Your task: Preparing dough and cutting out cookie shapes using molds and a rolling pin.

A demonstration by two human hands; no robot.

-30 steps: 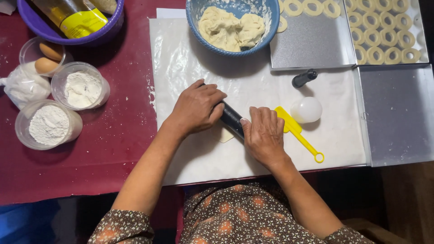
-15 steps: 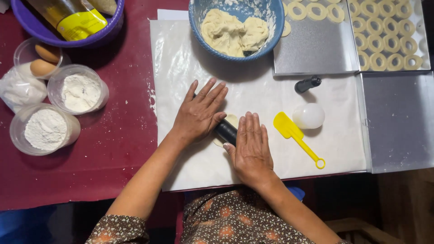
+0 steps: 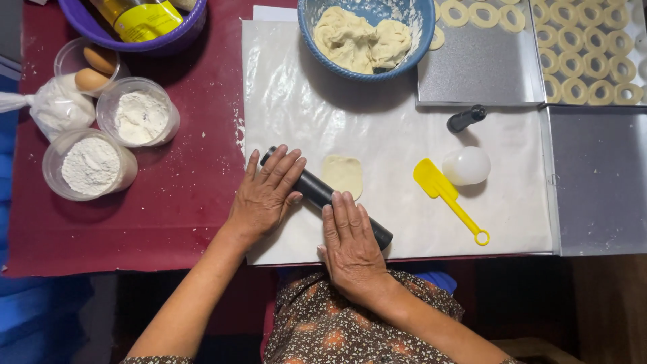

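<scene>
Rolling dough [image 3: 342, 175] flat with a black roller [image 3: 322, 195] on white paper [image 3: 404, 135] over the worktop [image 3: 189, 222]. Best done with even pushes from both palms, keeping the roller level so the dough spreads the same all round. Left hand [image 3: 266, 195] flat and wide open, fingers spread, pressing on the roller's far end. Right hand [image 3: 349, 244] flat and open too, on the near end. Neither hand gripping. Dough just beside the roller, maybe partly under it. Yellow scoop [image 3: 445, 195] and white ball [image 3: 466, 165] nearby. Blue bowl [image 3: 411, 47] of dough further up.
</scene>
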